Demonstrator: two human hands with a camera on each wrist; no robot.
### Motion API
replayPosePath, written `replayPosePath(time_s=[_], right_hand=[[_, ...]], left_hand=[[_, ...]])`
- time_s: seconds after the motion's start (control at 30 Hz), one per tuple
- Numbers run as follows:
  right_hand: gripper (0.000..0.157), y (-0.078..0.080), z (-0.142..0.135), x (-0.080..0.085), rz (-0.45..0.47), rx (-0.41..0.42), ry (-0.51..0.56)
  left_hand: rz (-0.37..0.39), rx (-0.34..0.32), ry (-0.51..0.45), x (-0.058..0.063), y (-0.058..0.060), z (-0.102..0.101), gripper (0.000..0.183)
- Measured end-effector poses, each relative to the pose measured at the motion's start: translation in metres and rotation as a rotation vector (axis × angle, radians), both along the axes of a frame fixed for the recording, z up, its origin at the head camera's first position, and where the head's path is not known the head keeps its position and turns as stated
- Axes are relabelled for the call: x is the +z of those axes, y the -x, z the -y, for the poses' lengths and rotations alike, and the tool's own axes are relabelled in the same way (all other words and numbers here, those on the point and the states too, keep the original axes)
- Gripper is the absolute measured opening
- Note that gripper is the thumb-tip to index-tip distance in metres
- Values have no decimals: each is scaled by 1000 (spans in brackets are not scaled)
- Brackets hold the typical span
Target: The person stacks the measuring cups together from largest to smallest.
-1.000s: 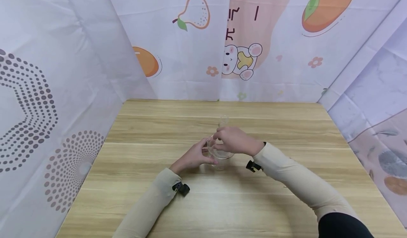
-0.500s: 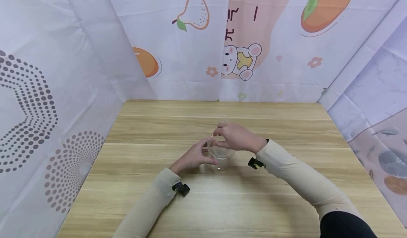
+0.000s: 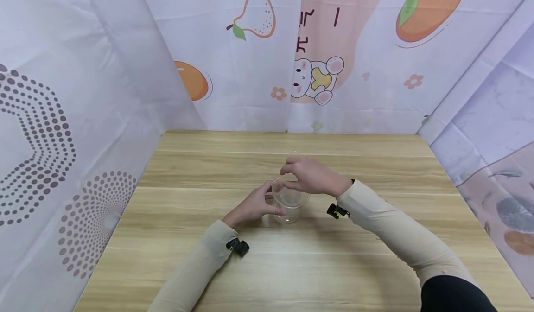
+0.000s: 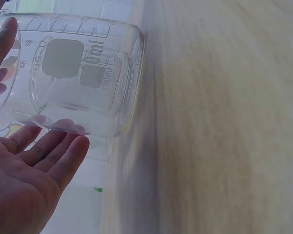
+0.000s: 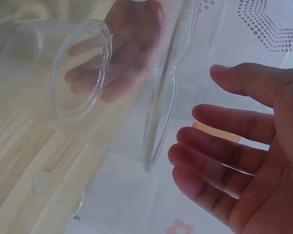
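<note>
A large clear glass beaker with printed markings stands upright on the table. Inside it sits a smaller beaker, marked 100ml. My left hand holds the large beaker from its left side, fingers behind and thumb in front. Over the rim, toward the right and back, hovers my right hand. The right wrist view shows that right hand with loosely bent, spread fingers, apart from the rim and holding nothing. The smaller beaker's rim shows through the large beaker's wall.
Behind the beakers stands another small clear glass vessel, mostly hidden by my right hand. The wooden table ends at a printed curtain at the back, with more hangings on both sides.
My right hand has lifted slightly and shifted back and right, out of the large beaker's mouth, uncovering more of the smaller beaker. The left hand has stayed in place.
</note>
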State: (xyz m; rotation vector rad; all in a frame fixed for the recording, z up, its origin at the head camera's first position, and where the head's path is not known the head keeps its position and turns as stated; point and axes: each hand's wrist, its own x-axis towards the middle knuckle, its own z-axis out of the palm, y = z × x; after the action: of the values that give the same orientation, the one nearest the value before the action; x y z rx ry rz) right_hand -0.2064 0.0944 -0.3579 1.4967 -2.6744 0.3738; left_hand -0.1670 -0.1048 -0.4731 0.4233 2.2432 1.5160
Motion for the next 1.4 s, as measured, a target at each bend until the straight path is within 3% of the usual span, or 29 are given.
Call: replayPosePath(time_s=[0.6, 1.4], right_hand=[[38, 10, -6, -1, 40, -27, 1], [34, 34, -13, -5, 77, -80, -2]], left_hand=[[-4, 1, 0, 0, -1, 0, 94], [-23, 5, 20, 1, -1, 1, 88]])
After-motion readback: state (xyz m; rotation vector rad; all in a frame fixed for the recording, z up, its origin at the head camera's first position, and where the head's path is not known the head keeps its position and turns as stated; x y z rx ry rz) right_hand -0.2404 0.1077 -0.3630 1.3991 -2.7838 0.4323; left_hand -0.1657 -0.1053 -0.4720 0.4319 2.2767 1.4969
